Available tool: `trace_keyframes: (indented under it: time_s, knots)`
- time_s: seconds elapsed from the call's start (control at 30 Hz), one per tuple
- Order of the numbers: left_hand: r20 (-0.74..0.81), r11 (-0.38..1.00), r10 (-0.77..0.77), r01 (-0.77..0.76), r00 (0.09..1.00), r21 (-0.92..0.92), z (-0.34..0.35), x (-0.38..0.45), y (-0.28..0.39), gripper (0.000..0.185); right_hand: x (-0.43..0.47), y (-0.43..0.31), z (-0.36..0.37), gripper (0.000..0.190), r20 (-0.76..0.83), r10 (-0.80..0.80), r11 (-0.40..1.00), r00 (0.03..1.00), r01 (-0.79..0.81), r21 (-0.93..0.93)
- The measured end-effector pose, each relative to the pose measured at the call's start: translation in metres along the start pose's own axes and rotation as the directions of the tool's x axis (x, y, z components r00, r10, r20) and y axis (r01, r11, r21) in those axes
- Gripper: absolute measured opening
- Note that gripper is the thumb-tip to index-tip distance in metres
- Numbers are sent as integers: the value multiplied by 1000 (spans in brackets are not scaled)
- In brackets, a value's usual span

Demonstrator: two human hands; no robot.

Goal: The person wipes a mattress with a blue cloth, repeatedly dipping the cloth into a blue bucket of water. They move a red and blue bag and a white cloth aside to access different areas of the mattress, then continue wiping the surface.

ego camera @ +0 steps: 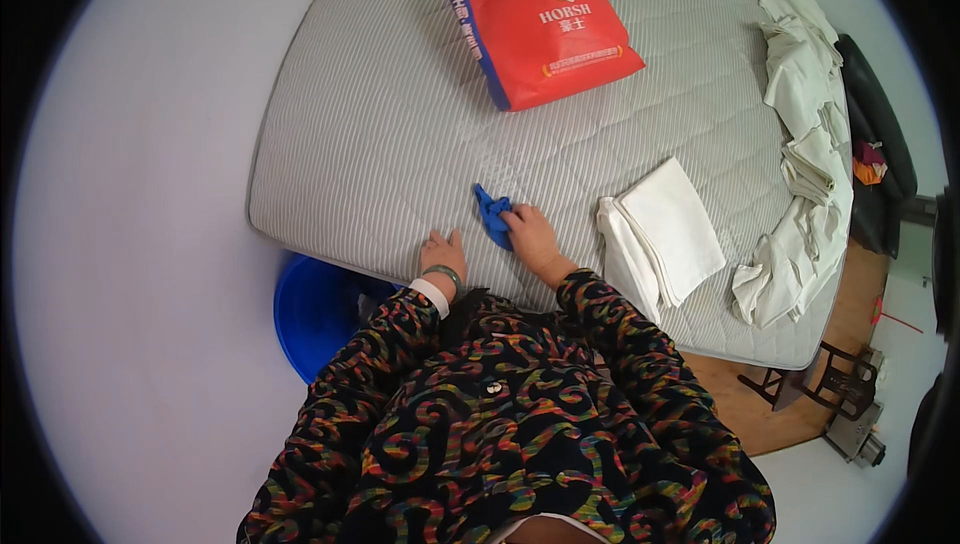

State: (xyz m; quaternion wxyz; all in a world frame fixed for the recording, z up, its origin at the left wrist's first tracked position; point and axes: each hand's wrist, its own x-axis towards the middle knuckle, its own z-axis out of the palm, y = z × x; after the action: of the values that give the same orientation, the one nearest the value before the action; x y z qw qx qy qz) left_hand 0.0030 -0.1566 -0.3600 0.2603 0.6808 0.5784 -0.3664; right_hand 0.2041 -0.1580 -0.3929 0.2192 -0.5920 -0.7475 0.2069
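Crumpled on the striped mattress (360,131) is a small blue cloth (493,220). My right hand (534,238) grips its right side between the fingers and thumb. To the left, my left hand (444,257) rests on the mattress near its front edge, fingers apart and holding nothing. A bangle circles that wrist. Right of my right hand lies a folded white cloth (670,232), its layers stacked unevenly. Beyond the blue cloth, a red and blue bag (555,26) with printed writing stands or lies on the mattress; I cannot tell which.
Rumpled white cloths (799,236) line the mattress's right side. A blue tub (315,311) sits below its front left edge, by the white wall (142,244). Past the right edge are a black leather seat (874,131) and a dark wooden chair (840,382).
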Motion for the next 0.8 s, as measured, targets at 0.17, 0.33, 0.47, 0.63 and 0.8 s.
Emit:
trace_keyframes:
  time_s: [0.17,0.33,0.47,0.63,0.8]
  knots:
    - [-99,997,41,-34,994,72,12,3,5,62,52,76,-54,23,-246,250,926,937,-305,-221]
    - [-154,972,121,-85,981,218,23,7,4,68,52,67,-42,23,-314,359,874,879,-435,-219]
    - [28,992,122,-123,992,27,-16,-1,0,65,-25,3,-2,30,-40,285,957,958,-286,-36]
    - [-200,864,487,-502,850,-32,-67,-15,31,61,-139,-15,-29,38,50,100,993,994,-102,56]
    - [-380,546,817,-795,435,264,-75,-27,126,82,-217,-3,-75,36,-28,360,931,933,-361,-57]
